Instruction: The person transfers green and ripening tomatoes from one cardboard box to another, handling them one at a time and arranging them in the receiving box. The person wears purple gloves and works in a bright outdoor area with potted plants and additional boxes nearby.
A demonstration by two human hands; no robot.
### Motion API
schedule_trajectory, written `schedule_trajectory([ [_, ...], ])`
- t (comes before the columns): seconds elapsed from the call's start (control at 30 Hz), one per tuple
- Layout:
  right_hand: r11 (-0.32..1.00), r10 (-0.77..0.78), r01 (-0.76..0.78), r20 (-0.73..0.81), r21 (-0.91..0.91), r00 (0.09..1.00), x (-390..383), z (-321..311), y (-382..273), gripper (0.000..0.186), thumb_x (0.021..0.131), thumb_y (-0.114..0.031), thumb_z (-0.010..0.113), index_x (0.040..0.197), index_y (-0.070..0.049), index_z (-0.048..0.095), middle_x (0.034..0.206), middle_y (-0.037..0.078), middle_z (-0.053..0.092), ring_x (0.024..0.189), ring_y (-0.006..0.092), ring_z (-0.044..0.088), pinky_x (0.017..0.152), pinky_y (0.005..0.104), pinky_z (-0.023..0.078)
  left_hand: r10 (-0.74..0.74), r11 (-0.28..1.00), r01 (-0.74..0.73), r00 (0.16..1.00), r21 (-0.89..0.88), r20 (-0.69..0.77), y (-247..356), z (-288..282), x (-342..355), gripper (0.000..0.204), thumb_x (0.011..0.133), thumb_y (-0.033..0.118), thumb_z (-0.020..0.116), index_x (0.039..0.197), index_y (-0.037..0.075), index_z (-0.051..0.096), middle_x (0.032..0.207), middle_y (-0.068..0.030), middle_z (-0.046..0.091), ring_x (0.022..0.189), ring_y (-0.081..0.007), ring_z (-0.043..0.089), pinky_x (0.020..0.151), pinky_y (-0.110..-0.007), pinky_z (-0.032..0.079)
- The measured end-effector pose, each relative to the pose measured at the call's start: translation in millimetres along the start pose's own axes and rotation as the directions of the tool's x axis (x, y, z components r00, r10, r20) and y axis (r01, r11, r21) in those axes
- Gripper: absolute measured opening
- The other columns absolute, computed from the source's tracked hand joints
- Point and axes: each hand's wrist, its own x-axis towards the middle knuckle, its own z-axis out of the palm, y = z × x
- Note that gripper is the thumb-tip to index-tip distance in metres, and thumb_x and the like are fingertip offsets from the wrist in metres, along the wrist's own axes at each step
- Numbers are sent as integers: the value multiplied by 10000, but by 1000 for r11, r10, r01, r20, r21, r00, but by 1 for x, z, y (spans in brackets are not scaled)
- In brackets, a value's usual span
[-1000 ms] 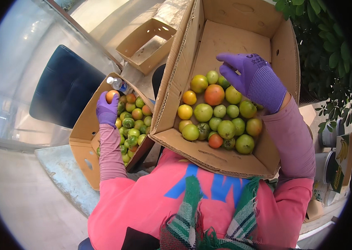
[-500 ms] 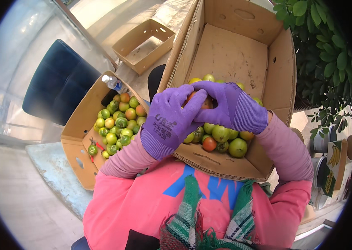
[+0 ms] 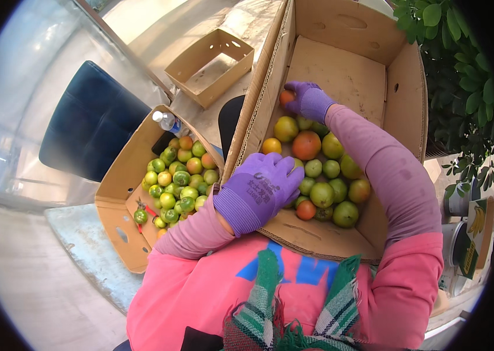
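Note:
My right hand (image 3: 308, 100), in a purple glove, is closed around an orange-red tomato (image 3: 287, 98) by the left wall of the large cardboard box (image 3: 340, 73). Several green, yellowish and red tomatoes (image 3: 320, 195) lie in the near half of that box. A larger red tomato (image 3: 306, 145) sits among them, with a yellow-orange one (image 3: 271, 145) at the left wall. Over the box's near-left edge, my left hand (image 3: 261, 190) is open, back upward, fingers stretched toward the tomatoes; its palm side is hidden.
Left of me, a smaller cardboard box (image 3: 119, 234) holds many small green and reddish tomatoes (image 3: 182, 178), a plastic bottle (image 3: 167, 121) and red-handled snips (image 3: 150, 209). Another cardboard box (image 3: 212, 82) stands farther off. A dark blue bin (image 3: 92, 120) is at left, leafy branches (image 3: 463, 64) at right.
My hands have parted. The right one has carried the red tomato away to the box's left wall, while the left has come down and opened toward the near-left tomatoes. The view has shifted slightly.

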Motion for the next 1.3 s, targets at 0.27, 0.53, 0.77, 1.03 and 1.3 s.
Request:
schedule_trajectory([
  [0.27,997,49,-53,60,63,997,-5,1,-5,562,898,-343,678,1384,-64,638,1224,238,715,1152,393,680,1031,435,525,-14,1000,14,999,-2,31,1,1,-2,263,885,261,711,1079,121,604,1010,-49,619,937,-243,626,769,-391,505],
  [0.53,996,-16,12,-47,-93,999,-13,-2,-22,558,924,-333,663,1395,-42,599,1232,268,690,1175,408,660,1030,464,512,2,999,-2,1000,42,6,-1,4,-2,192,931,277,664,1044,130,613,964,-51,623,911,-228,633,760,-381,500],
  [0.77,776,-323,315,84,-547,943,-117,-53,-104,285,945,-209,635,1180,-50,620,1168,142,670,1088,318,648,927,443,508,-51,999,51,994,1,91,-1,9,-1,133,905,218,633,946,118,710,910,-88,676,903,-257,667,768,-402,522],
  [1.03,744,-263,304,158,-595,952,-187,-37,-96,265,926,-224,665,1140,-76,615,1022,100,658,951,289,642,832,427,495,170,917,-278,920,-286,-352,-10,-19,-8,131,868,176,725,947,72,710,1027,-81,713,945,-281,686,798,-412,541],
  [1.3,787,-276,304,134,-537,952,-192,-41,-95,303,936,-243,669,1181,-72,618,1008,95,668,935,286,651,829,429,496,-805,525,271,466,-807,-367,-137,-17,-90,176,1011,113,660,1135,20,743,1041,-96,759,942,-131,699,837,-292,559],
])
